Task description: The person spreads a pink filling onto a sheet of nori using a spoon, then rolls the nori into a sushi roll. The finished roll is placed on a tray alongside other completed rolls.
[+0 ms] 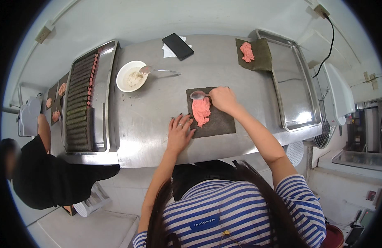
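Note:
A dark green sheet of seaweed [220,124] lies flat on the steel table in front of me, with a strip of pink paste [201,112] along its left part. My right hand [223,99] is closed round the handle of a metal spoon [198,95]; the spoon's bowl rests at the top end of the paste. Fingers apart, my left hand [180,131] lies on the table, its fingertips at the sheet's left edge beside the paste. Up and to the left stands a white bowl [121,78] with pale contents, a second spoon [164,70] leaning on its rim.
At left, a metal tray [113,62] holds several rolled seaweed pieces. Another tray [300,99] stands at right, a seaweed sheet with pink paste [247,52] against its corner. A phone [178,46] lies on paper at the back. A person in black [54,177] works at far left.

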A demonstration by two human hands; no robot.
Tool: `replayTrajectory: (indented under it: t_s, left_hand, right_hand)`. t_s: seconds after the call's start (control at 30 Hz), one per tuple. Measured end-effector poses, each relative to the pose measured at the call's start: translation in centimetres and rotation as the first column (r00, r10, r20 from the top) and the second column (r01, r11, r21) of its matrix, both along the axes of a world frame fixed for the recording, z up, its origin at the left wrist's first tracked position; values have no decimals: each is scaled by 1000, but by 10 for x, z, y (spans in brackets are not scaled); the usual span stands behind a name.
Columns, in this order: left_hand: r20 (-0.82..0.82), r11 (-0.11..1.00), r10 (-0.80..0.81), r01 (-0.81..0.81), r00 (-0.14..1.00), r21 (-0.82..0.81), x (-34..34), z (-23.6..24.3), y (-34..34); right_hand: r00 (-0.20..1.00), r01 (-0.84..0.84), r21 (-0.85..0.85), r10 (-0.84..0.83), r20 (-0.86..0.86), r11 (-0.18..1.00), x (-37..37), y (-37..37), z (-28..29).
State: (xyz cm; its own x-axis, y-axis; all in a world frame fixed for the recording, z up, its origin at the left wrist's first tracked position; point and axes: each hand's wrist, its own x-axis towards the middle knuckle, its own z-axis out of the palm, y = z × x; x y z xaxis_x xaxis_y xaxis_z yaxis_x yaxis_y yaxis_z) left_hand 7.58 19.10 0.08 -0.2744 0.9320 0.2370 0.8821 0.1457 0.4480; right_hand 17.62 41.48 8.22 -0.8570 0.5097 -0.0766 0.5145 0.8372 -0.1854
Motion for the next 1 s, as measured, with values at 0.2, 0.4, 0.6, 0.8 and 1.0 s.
replayTrajectory:
  t_s: [0.2,0.4,0.6,0.8,1.0]
  left_hand:
    - [48,999,54,-54,997,-1,33,-3,-6]
    - [32,994,110,-111,993,9,25,-1,3]
    - [22,994,107,-107,994,-13,26,0,3]
    - [19,994,111,-111,994,-11,26,1,2]
    - [27,994,107,-107,994,-15,26,1,2]
  right_hand:
    - [981,-166,56,170,-88,985,44,0,21]
    - [960,-279,107,281,-7,954,63,-41,13]
    - [961,-267,217,276,-10,939,43,-40,-10]
    - [968,-210,250,236,-80,945,25,-34,-22]
    - [987,-157,140,161,-23,978,1,-18,-13]
